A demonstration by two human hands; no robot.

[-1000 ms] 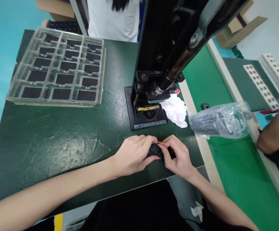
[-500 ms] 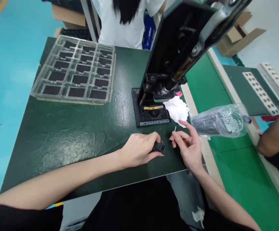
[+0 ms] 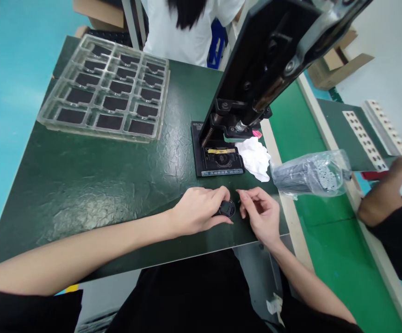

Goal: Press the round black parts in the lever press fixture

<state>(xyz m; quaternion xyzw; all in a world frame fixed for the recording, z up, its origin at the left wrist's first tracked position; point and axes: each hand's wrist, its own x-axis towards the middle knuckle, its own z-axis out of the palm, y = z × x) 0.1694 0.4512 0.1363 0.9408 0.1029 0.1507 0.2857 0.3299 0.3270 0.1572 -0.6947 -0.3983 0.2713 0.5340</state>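
My left hand (image 3: 201, 210) grips a small round black part (image 3: 227, 208) between thumb and fingers, low over the green tabletop (image 3: 127, 178). Close by on the right, my right hand (image 3: 260, 213) is closed in a pinch, its fingertips just short of the black part's edge. The short, thin, pale stick in that pinch is mostly hidden by the fingers now. Beyond both hands stands a black hand press (image 3: 245, 88), its fixture base (image 3: 221, 172) bearing a yellow strip (image 3: 220, 151).
A clear compartment tray (image 3: 161, 125) with dark rectangular pieces lies at the far left. Crumpled white paper (image 3: 254, 157) touches the press's right side. A plastic bag of thin rods (image 3: 308, 175) lies farther right, by the green belt (image 3: 329, 240). Other people (image 3: 178, 39) are ahead and at right.
My right hand has moved left and its raised fingers have curled in, bringing the stick near the round black part. My left hand keeps its grip. The view has shifted slightly.
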